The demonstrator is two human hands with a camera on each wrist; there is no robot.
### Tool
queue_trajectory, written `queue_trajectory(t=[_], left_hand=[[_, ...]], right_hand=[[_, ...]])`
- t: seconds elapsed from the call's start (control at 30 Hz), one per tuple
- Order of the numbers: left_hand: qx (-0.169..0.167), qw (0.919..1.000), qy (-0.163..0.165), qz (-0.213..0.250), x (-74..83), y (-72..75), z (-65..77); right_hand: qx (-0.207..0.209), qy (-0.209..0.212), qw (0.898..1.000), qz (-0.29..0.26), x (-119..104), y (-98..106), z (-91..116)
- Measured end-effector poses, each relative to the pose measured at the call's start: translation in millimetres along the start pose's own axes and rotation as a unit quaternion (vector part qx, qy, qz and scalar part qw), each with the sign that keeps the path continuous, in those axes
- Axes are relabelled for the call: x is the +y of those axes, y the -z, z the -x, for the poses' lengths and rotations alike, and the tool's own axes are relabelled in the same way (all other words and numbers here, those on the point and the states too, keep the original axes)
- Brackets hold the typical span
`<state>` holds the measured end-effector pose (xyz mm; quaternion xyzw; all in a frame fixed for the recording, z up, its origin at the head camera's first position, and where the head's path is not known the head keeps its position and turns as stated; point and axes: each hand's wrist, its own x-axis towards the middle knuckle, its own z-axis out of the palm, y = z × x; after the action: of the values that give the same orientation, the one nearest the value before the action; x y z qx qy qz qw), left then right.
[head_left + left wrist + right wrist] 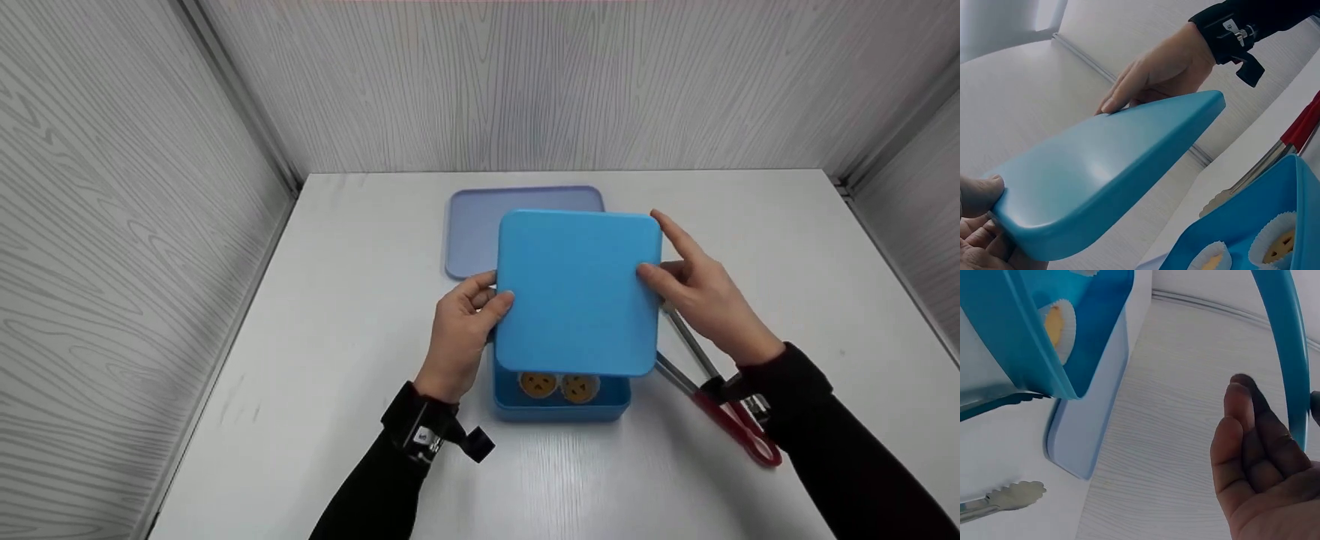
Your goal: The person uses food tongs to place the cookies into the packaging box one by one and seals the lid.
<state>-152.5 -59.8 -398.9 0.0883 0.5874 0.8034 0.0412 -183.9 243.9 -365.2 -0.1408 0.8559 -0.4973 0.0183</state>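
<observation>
A blue rectangular lid is held up over a blue box, tilted with its flat outer face toward the head view. My left hand pinches its left edge, thumb on the face and fingers behind. At the opposite edge, my right hand holds it, with the thumb on the face and the index finger at the upper corner. Inside the box sit round yellow pastries, one of them here, in white paper cups, another close beside it. The lid hides the rest of the box in the head view.
A pale lavender tray lies behind the box, partly covered by the lid in the head view. Metal tongs with red handles lie right of the box, below my right wrist; their scalloped tip shows in the right wrist view. Walls enclose the table.
</observation>
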Motion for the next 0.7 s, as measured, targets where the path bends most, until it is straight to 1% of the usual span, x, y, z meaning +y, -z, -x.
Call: queue_trajectory(t=[0.07,0.13,0.2,0.23,0.27,0.3,0.33,0.4,0.47,0.5,0.57,0.67,0.7], left_hand=[[0.000,0.9999,0.016,0.001,-0.9,1.7,0.1],[0.002,0.9994,0.031,-0.017,-2.0,3.2,0.8],[0.001,0.9973,0.036,-0.065,-4.0,4.6,1.4],[0.001,0.9941,0.034,-0.103,-5.8,5.4,1.5],[0.001,0.9887,0.028,-0.147,-7.7,6.1,1.4],[0.001,0.9805,0.020,-0.196,-10.1,6.9,1.4],[0.001,0.9695,0.012,-0.245,-12.5,7.5,1.4],[0.004,0.9421,0.001,-0.335,-17.4,8.0,1.5],[0.005,0.9155,-0.001,-0.402,-21.9,8.8,2.2],[0.005,0.9024,0.001,-0.431,-24.0,9.1,2.5],[0.006,0.8803,0.011,-0.474,-27.3,9.7,2.6],[0.005,0.8533,0.024,-0.521,-31.7,10.1,2.0],[0.006,0.8467,0.028,-0.531,-33.3,10.0,1.7]], right_hand=[[-0.011,-0.018,1.000,-0.004,3.6,-5.1,0.6],[-0.020,-0.036,0.999,-0.008,7.8,-9.7,0.5],[-0.028,-0.054,0.998,-0.009,12.8,-13.9,-0.2],[-0.033,-0.061,0.998,-0.004,15.5,-15.8,-0.6],[-0.039,-0.067,0.997,0.001,18.1,-17.8,-1.2],[-0.045,-0.072,0.996,0.005,20.9,-19.8,-1.6],[-0.052,-0.075,0.996,0.010,23.7,-21.7,-2.2],[-0.062,-0.080,0.995,0.019,29.2,-25.5,-3.4],[-0.074,-0.087,0.993,0.024,34.1,-29.7,-4.8],[-0.080,-0.090,0.992,0.028,36.6,-32.0,-5.7],[-0.090,-0.091,0.991,0.041,41.5,-36.6,-7.0],[-0.097,-0.090,0.989,0.069,48.7,-42.7,-9.0],[-0.096,-0.086,0.988,0.082,51.0,-44.5,-9.6]])
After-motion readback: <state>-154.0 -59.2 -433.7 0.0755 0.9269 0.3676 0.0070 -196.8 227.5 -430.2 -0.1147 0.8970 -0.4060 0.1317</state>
